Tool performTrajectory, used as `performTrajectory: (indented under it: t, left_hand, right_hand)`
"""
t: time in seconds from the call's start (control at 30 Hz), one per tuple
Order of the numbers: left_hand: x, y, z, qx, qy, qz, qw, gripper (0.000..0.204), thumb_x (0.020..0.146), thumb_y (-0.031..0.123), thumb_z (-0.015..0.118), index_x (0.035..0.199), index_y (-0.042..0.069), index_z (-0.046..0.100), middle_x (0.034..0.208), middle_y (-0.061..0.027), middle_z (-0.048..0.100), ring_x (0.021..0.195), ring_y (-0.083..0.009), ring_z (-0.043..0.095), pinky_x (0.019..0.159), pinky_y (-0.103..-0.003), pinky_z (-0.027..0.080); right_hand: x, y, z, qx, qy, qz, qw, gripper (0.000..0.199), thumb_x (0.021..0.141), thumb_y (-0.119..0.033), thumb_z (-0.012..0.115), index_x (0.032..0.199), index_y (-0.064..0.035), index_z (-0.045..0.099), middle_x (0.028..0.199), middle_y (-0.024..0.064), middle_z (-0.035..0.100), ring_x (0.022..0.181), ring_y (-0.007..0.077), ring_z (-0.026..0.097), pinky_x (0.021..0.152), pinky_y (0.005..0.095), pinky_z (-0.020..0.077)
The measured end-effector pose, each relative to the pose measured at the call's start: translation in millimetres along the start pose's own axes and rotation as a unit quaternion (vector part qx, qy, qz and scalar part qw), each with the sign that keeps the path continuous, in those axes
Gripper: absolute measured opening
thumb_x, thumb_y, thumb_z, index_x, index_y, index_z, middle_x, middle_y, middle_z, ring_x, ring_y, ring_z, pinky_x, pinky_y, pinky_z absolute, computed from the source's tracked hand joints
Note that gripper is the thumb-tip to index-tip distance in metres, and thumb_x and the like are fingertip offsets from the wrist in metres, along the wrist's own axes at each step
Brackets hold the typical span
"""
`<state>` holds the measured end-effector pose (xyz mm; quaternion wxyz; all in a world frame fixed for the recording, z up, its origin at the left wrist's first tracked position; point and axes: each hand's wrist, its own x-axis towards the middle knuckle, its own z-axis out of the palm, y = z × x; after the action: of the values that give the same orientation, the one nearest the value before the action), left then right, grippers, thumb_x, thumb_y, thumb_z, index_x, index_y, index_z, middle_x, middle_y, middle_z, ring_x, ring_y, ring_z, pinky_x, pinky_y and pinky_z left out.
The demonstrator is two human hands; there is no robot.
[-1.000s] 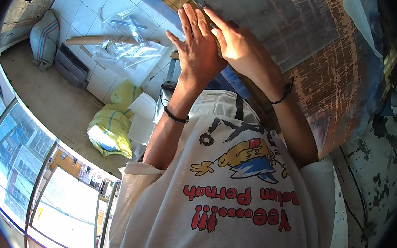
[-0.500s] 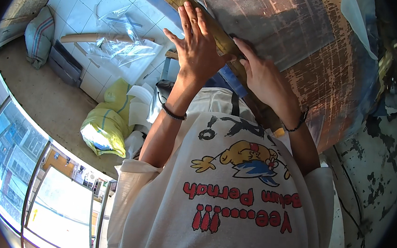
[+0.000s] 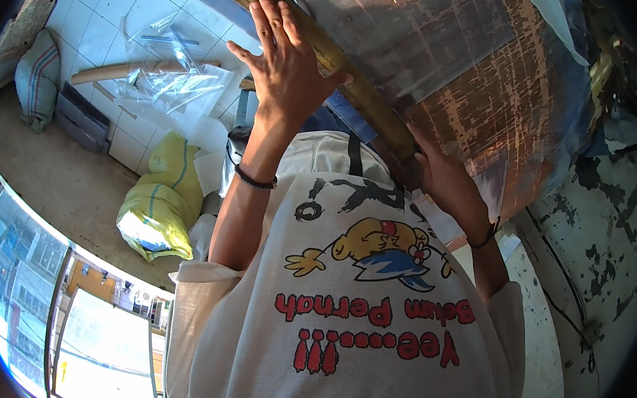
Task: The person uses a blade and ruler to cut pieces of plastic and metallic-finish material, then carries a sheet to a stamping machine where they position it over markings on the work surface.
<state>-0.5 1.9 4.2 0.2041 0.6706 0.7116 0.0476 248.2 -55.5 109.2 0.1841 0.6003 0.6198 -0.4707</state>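
Observation:
My left hand (image 3: 284, 65) lies spread, fingers apart, over the far part of a long yellow-brown straightedge (image 3: 368, 106), its thumb across the bar. That bar slants over a scratched brown worktop (image 3: 517, 102) from the far left toward my body. Beside its right edge lies a dark grey see-through sheet (image 3: 427, 50). At the near end of the bar, my right hand (image 3: 450, 191) is closed with its index finger stretched along the edge; whatever sits in its grip is hidden beneath the fingers.
Left of the worktop, clear plastic film (image 3: 178, 76) and a cardboard tube (image 3: 111, 72) lie on white tiles. A yellow sack (image 3: 160, 209), a white striped sack (image 3: 37, 80) and dark flat sheets (image 3: 82, 117) stand nearby. Cables (image 3: 561, 252) run along the right side.
My right hand has slid along the straightedge toward my body, to its near end. My left hand keeps its place on the bar. The whole view has shifted slightly.

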Motion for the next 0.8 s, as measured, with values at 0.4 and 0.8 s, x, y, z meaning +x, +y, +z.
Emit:
performTrajectory:
  t: [0.4,0.8]
  left_hand:
    - [-1,1,-5,-0.004,0.003,0.006,1.000,0.136,0.057,0.063,0.085,0.147,-0.015,0.019,0.157,-0.0346,0.009,0.148,-0.0461,0.008,0.102,-0.079,0.021]
    - [2,0,-7,-0.021,0.020,-0.004,1.000,0.108,0.066,0.038,0.080,0.145,-0.014,0.026,0.155,-0.0357,0.017,0.147,-0.0466,0.017,0.110,-0.066,0.026]
  right_hand:
    - [43,-44,-38,0.052,0.112,-0.135,0.983,0.046,0.102,-0.019,0.048,0.147,-0.0166,0.038,0.122,0.0224,0.062,0.100,0.0411,0.065,0.076,0.0468,0.0542]
    - [157,-94,-7,0.056,0.205,-0.317,0.924,0.044,0.099,-0.017,0.053,0.142,-0.0103,0.048,0.065,0.0241,0.059,0.050,0.0367,0.056,0.048,0.0422,0.0435]
